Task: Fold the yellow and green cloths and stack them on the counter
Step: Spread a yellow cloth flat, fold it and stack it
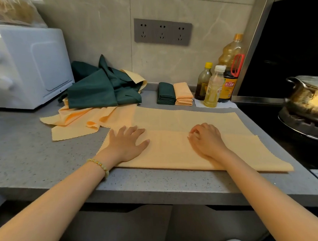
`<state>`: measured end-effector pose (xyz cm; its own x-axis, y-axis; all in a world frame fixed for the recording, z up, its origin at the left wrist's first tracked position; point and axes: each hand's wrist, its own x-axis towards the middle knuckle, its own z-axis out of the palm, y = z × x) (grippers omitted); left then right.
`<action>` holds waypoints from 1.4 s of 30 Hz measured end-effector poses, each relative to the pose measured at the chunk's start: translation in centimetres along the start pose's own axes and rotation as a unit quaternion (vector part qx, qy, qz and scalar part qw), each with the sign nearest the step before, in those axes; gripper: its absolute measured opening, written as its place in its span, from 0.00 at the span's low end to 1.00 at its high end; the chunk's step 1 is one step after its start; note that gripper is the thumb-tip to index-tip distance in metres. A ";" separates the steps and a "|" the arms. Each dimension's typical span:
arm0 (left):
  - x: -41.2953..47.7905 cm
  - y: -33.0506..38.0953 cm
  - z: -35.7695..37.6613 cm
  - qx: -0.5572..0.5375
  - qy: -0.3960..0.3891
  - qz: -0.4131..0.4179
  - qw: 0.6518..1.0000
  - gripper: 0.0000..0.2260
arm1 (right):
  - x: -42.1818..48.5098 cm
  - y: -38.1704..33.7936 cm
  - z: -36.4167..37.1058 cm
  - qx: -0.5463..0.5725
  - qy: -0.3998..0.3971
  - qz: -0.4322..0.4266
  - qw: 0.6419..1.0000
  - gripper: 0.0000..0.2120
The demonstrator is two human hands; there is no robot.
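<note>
A pale yellow rectangular cloth (174,152), folded lengthwise, is spread on the grey speckled bench (27,155). Its left end is pressed flat under the left hand (127,143), its fingers (134,130) straight and spread. The fingers (195,132) of the right hand (206,139) are curled on the upper layer's edge; whether cloth is pinched cannot be told. Beyond the fingers lie a loose heap of dark green and yellow cloths (97,90), a folded dark green stack (165,96) and a folded yellow stack (183,94).

Pale yellow cloth (174,147), dark green cloths (99,86), speckled grey counter (36,154).
</note>
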<state>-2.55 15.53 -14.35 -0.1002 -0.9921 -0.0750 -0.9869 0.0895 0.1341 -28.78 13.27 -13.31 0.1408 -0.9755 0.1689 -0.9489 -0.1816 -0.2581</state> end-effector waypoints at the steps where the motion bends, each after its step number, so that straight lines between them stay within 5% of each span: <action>1: 0.0 0.1 0.0 0.000 0.000 -0.001 1.000 0.27 | 0.7 0.0 0.0 0.007 0.006 0.008 1.000 0.12; 14: 0.0 0.6 0.1 -0.001 -0.007 -0.010 1.000 0.26 | 2.0 0.5 0.0 0.013 0.003 0.020 1.000 0.09; 20: 0.9 1.3 -2.1 0.050 -0.058 -0.025 0.997 0.27 | -0.5 -1.1 0.8 0.011 -0.051 -0.062 0.997 0.23; 26: 8.6 5.6 -5.6 0.083 0.072 0.084 0.990 0.26 | -1.2 -1.0 2.1 -0.014 -0.100 -0.053 0.993 0.27; 32: 16.3 6.2 -2.8 0.139 0.052 0.086 0.985 0.26 | -1.4 -0.9 2.4 -0.011 -0.098 -0.051 0.994 0.27; 38: 18.8 5.0 -2.6 -0.018 0.088 0.082 0.993 0.17 | -1.1 -0.7 2.4 -0.010 -0.087 -0.052 0.995 0.26; 42: 16.7 5.1 -4.7 -0.010 0.122 0.160 0.979 0.08 | -1.3 -0.8 2.2 0.013 -0.073 -0.047 0.996 0.27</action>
<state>-8.68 -1.01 -10.25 -0.3692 -0.9048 0.2124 -0.9067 0.4008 0.1313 -27.58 14.42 -15.37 0.2707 -0.9611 0.0547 -0.9217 -0.2751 -0.2733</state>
